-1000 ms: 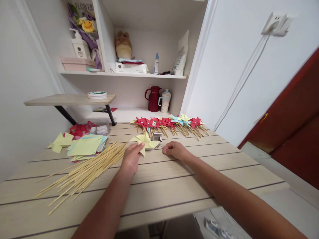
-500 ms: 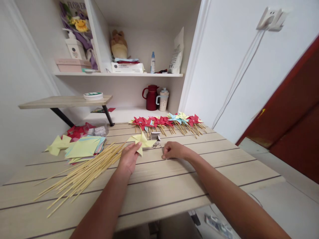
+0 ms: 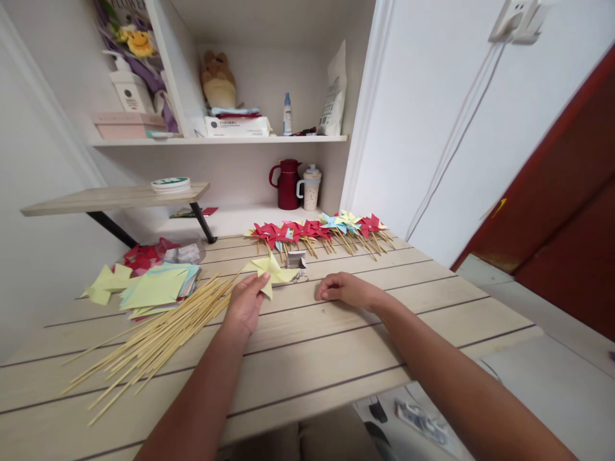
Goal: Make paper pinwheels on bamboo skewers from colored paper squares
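Your left hand (image 3: 245,305) lies on the tabletop (image 3: 307,358) and pinches the near tip of a yellow pinwheel (image 3: 270,271) between thumb and fingers; the pinwheel lies flat just past the hand, at about 12 o'clock from it; your right hand (image 3: 343,291) rests on the tabletop at 3 o'clock from the left one, fingers curled loosely with the tips down on the wood, and whether they grip something tiny you cannot tell from here. Between the two hands, just beyond the pinwheel at 1 o'clock, sits a small box (image 3: 296,258) with a few pins (image 3: 302,276) scattered beside it. A loose fan of sticks (image 3: 158,333) spreads at 9 o'clock from your left hand, its far ends nearly reaching the pinwheel; a stack of paper squares (image 3: 156,288) lies beyond the sticks at 10 o'clock, with red scraps (image 3: 144,256) behind it. Along the far edge of the tabletop, at 12 to 1 o'clock, a row of pinwheels (image 3: 317,232) on sticks lies side by side, mostly red with some blue and yellow; a red jug (image 3: 287,184) and a mug (image 3: 310,188) stand on the shelf behind them.
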Available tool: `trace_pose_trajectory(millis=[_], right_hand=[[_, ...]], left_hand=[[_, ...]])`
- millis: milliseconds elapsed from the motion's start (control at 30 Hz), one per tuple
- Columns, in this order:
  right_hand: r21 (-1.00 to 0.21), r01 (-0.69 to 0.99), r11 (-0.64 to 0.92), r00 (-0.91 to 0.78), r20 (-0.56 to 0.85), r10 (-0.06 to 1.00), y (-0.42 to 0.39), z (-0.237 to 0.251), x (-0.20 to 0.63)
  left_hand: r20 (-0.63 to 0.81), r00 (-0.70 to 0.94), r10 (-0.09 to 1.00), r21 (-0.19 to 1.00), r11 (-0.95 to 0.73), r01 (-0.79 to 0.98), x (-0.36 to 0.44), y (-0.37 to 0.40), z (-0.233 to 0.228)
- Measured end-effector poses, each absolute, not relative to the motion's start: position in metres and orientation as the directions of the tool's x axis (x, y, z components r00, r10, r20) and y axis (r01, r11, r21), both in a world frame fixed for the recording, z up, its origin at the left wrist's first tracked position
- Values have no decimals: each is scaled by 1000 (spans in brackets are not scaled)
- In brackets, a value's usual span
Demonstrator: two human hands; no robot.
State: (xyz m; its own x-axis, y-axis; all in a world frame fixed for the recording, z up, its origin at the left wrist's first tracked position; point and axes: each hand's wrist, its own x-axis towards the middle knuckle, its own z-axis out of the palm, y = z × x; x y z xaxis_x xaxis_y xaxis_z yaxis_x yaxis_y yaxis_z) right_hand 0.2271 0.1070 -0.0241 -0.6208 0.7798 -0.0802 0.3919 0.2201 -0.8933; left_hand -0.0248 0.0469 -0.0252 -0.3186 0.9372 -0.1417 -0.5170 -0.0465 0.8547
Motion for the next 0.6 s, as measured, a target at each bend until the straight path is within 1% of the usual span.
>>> trace_pose_trajectory(millis=[233,400,600], right_hand=[[-873,396,286,-638,-37,769,92,-27,239],[-839,440,319,-600,-11,800,86,-28,239],[-868,389,308,-629,-7,777,83,-29,240]], left_hand=[[-152,-310,939,862,-28,-506,-23,45,-25],[-165,-322,932,865,-20,-502,-21,44,-24],[-155,-304,940,871,-16,-491,-21,44,-24]])
